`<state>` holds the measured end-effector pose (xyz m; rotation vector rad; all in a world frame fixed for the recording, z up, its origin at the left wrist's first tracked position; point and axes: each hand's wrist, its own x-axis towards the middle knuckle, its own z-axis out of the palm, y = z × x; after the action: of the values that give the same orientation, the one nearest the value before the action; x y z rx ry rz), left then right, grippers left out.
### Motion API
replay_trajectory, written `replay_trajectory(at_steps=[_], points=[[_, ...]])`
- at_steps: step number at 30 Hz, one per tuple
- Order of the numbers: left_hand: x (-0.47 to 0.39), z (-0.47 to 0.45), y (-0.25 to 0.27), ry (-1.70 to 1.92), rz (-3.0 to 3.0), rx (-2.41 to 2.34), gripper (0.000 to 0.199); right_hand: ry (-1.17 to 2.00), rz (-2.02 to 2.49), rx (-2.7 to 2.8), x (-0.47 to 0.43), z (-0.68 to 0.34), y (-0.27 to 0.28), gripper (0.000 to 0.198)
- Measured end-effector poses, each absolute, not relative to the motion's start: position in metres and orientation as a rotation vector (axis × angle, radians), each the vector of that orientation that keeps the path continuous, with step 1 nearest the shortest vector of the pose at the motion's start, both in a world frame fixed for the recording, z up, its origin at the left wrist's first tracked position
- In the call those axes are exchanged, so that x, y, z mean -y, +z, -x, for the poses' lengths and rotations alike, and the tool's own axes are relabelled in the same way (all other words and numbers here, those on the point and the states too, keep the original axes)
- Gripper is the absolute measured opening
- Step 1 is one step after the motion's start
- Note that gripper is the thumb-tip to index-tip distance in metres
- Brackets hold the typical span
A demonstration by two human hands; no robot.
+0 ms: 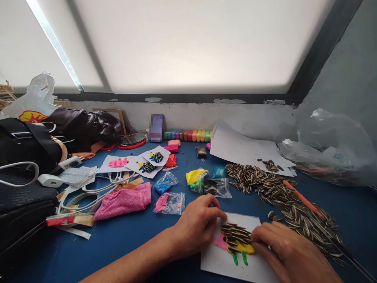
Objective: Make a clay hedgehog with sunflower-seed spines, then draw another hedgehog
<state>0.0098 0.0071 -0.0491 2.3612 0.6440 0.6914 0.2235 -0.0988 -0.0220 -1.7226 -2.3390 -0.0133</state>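
At the far left of a blue table (176, 251), black bags (25, 147) are heaped, with white cables (97, 193) looped beside them and a pink cloth (126, 201) laid near the cables. Behind the cloth, small white cards (107, 167) bearing clay figures are laid flat and overlapping, perhaps so that their clay is left unpressed. Clay packets (165, 182) are spread toward the middle, apparently to be kept within reach.

In front, a white sheet (212, 263) is placed squarely before the person. The left hand (202, 222) is set at its upper left, fingers loosely bent, probably so that the paper is steadied; whether anything is pinched cannot be told. Between the hands, on the sheet, lies a clay figure (235, 237): pink at the left, yellow below, two green strips underneath, its back covered with overlapping striped seeds. The right hand (290, 245) is half curled against its right edge; its fingertips are partly hidden, so any hold cannot be told.

Beyond the right hand, loose seeds (279, 192) are heaped, seemingly for easy picking, with an orange strip (304, 199) lying across them. A clear plastic bag (338, 149) is set behind.
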Motion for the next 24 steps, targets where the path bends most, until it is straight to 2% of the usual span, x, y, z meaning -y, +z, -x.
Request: replay_trajectory(at_steps=[8,13,24], points=[[-0.007,-0.01,-0.048,0.704,-2.361,-0.635,0.036,-0.085,1.745,2.35,0.1,-0.221,-0.025,0.019],[-0.007,-0.01,-0.048,0.705,-2.359,-0.649,0.037,-0.133,1.722,2.265,0.1,-0.225,-0.021,0.011],[-0.007,-0.01,-0.047,0.687,-2.366,-0.658,0.036,-0.01,1.597,2.292,0.097,-0.215,-0.02,0.014]])
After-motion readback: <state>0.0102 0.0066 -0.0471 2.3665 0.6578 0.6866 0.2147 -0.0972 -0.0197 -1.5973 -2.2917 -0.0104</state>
